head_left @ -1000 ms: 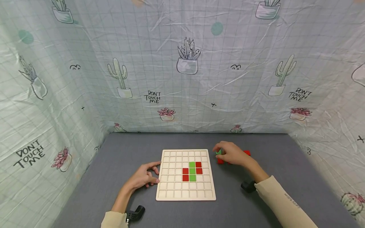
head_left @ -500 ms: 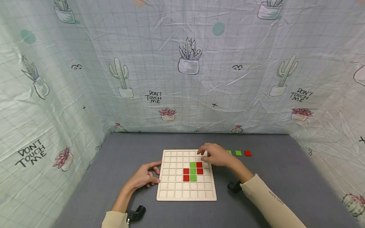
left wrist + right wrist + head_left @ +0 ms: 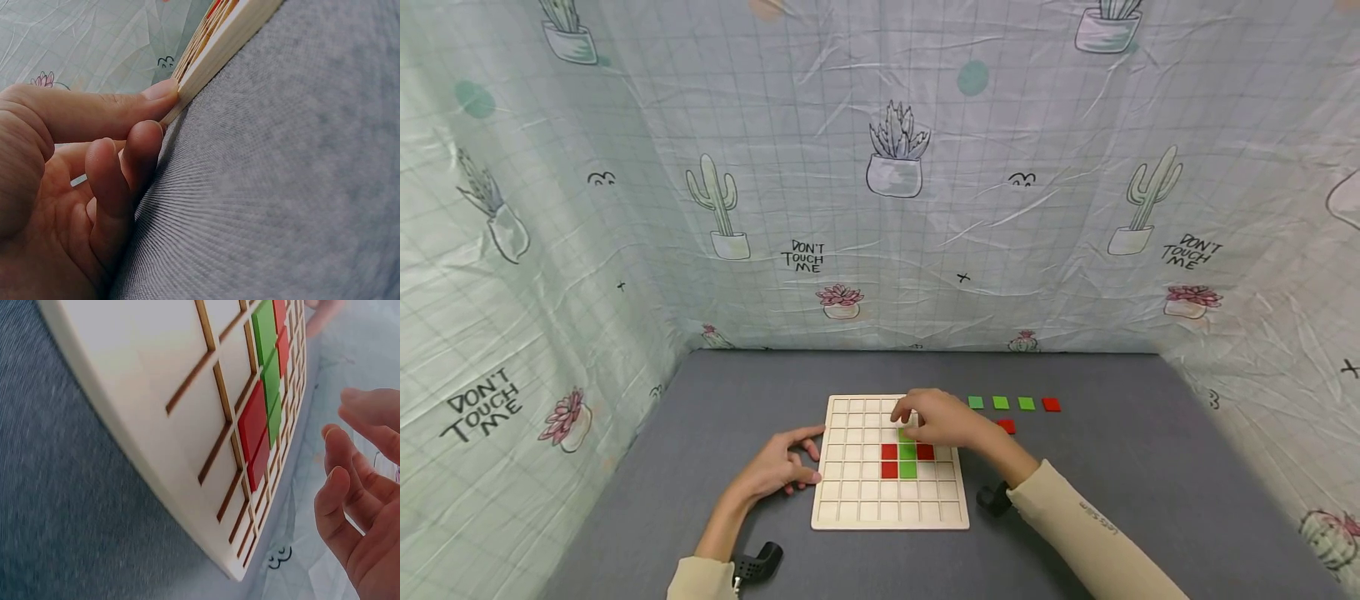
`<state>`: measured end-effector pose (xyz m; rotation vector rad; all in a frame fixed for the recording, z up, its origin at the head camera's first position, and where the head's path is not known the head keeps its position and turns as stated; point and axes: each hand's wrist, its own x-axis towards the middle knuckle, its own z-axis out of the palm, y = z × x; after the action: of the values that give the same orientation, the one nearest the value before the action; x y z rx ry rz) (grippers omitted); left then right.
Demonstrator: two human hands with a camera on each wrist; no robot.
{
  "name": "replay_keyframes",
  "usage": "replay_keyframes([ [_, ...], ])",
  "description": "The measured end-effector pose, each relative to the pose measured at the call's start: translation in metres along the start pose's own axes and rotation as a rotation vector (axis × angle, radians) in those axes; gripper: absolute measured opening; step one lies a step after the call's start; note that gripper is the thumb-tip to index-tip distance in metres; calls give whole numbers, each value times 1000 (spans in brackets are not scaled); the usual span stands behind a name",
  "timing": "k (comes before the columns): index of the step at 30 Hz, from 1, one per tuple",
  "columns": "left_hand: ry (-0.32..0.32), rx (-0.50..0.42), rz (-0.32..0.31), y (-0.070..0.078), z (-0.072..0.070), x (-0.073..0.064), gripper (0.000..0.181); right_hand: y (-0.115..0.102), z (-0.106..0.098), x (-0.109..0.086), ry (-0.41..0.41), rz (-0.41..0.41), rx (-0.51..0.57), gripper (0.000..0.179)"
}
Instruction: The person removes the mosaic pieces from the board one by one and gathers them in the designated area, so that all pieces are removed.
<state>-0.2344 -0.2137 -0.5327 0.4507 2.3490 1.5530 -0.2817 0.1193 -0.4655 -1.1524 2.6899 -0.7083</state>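
A square wooden grid board (image 3: 848,505) lies flat on the grey table, with green tiles (image 3: 907,470) and red tiles (image 3: 889,460) in some of its cells. My left hand (image 3: 777,464) touches the board's left edge with thumb and forefinger; the left wrist view shows the thumb on the rim. Over the upper right cells hovers my right hand (image 3: 943,419), fingers bent as in a pinch. The red tile it took from the table is hidden from both views by the fingers. In the right wrist view its fingers (image 3: 337,487) are apart from the board.
Right of the board lie loose tiles: a row of green tiles (image 3: 1001,402) ending in a red tile (image 3: 1051,405), and another red tile (image 3: 1006,427) in front. A patterned cloth (image 3: 895,250) hangs round the table's back and sides.
My right hand has moved left from the loose tiles to over the board. One red tile is gone from its spot beside the board. My left hand stays at the board's edge.
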Motion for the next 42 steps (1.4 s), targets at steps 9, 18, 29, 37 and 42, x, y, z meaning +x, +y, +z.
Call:
replay_keyframes([
  [9, 2, -2, -5, 0, 0, 0, 81, -9, 10, 8, -50, -5, 17, 19],
  [18, 0, -6, -5, 0, 0, 0, 81, -13, 19, 11, -81, 6, -27, 21],
  [29, 5, -24, -17, 1, 0, -1, 82, -10, 26, 11, -97, 2, -74, 17],
  [37, 0, -20, -5, 0, 0, -1, 82, -11, 27, 11, -100, 33, -68, 15],
  [42, 3, -10, -2, 0, 0, 0, 82, -11, 28, 12, -100, 47, -56, 14],
])
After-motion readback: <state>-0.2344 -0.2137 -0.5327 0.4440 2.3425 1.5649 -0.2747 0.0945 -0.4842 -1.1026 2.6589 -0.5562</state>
